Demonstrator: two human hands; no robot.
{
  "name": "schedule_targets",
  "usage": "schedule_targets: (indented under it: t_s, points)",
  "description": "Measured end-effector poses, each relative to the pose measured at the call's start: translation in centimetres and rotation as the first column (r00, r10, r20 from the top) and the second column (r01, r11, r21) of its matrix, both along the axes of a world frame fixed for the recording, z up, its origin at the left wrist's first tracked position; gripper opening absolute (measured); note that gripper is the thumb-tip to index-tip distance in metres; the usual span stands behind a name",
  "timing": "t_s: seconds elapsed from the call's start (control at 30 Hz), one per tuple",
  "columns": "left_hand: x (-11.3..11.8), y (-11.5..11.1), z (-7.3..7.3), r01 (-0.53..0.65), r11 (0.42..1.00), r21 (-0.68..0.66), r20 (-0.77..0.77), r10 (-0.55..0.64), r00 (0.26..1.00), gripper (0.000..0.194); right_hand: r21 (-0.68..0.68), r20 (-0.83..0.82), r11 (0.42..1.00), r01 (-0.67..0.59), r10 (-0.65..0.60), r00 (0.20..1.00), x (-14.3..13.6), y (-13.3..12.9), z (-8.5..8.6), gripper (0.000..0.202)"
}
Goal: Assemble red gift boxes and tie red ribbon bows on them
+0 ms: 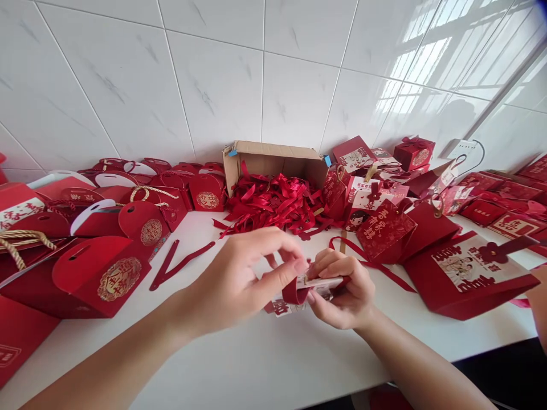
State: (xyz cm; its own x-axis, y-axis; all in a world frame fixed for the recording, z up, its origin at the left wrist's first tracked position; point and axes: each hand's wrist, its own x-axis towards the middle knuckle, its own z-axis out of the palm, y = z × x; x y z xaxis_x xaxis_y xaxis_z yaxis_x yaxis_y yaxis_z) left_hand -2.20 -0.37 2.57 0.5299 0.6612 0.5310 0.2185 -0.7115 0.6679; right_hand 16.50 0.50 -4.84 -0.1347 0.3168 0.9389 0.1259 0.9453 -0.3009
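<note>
In the head view, both hands meet low in the middle of the frame, just above a white table [239, 353]. The left hand [239, 282] comes in from the lower left, and its thumb and first finger are pinched together on a red ribbon [294, 291]. The right hand [342, 290] comes in from the lower right, and its fingers are curled tight around a small card [318, 285] with red and white on it. The ribbon loops around the near end of the card, and the two hands touch there. A loose ribbon strip [177, 265] lies on the table to the left of the hands. Behind the hands, in the middle of the frame, an open brown box [273, 159] stands against the tiled wall [213, 74], and a pile of ribbons [273, 202] spills out of it. Red gift bags [102, 276] with gold marks crowd the left side. More red gift boxes [465, 273] fill the right side, well apart from the hands.
</note>
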Motion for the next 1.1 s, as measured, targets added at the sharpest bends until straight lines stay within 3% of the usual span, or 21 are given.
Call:
schedule_targets:
  t_s: [0.07,0.17,0.37,0.53,0.77,0.83,1.0,1.1]
  points:
    - [-0.2,0.0,0.1,0.062,0.998,-0.016,-0.092,-0.064,0.994,0.020,-0.001,-0.002,1.000,-0.011,0.011,1.000,0.0,0.0,0.0,0.022]
    - [-0.4,0.0,0.1,0.105,0.992,-0.065,-0.092,-0.110,0.990,0.033,-0.024,-0.018,1.000,-0.015,0.014,1.000,0.0,0.0,0.0,0.022]
    - [-1.0,0.6,-0.2,0.233,0.893,-0.385,-0.002,-0.254,0.967,0.025,-0.061,-0.056,0.998,-0.033,0.029,0.998,0.0,0.2,-0.2,0.023]
    - [-1.7,1.7,0.2,0.158,0.956,-0.249,-0.221,-0.215,0.951,0.024,-0.048,-0.044,0.999,-0.023,0.021,0.999,0.2,0.3,-0.1,0.023]
    - [-2.6,1.6,2.1,0.349,0.910,-0.226,-0.176,-0.390,0.904,0.043,-0.049,-0.076,0.999,-0.022,0.018,0.997,0.2,0.2,0.1,0.023]
    - [-2.6,1.4,2.2,0.307,0.931,-0.196,-0.166,-0.340,0.926,0.042,-0.057,-0.078,0.998,0.001,-0.005,0.997,0.3,0.3,0.2,0.023]
    - [-1.7,0.5,1.5,0.043,0.999,-0.005,-0.134,-0.043,0.990,0.027,-0.075,-0.070,0.997,0.030,-0.035,0.997,0.6,0.3,0.4,0.024]
    - [-0.7,0.0,0.8,-0.070,0.998,-0.010,0.011,0.070,0.997,0.017,-0.092,-0.059,0.996,0.019,-0.024,0.998,0.5,0.2,0.3,0.025]
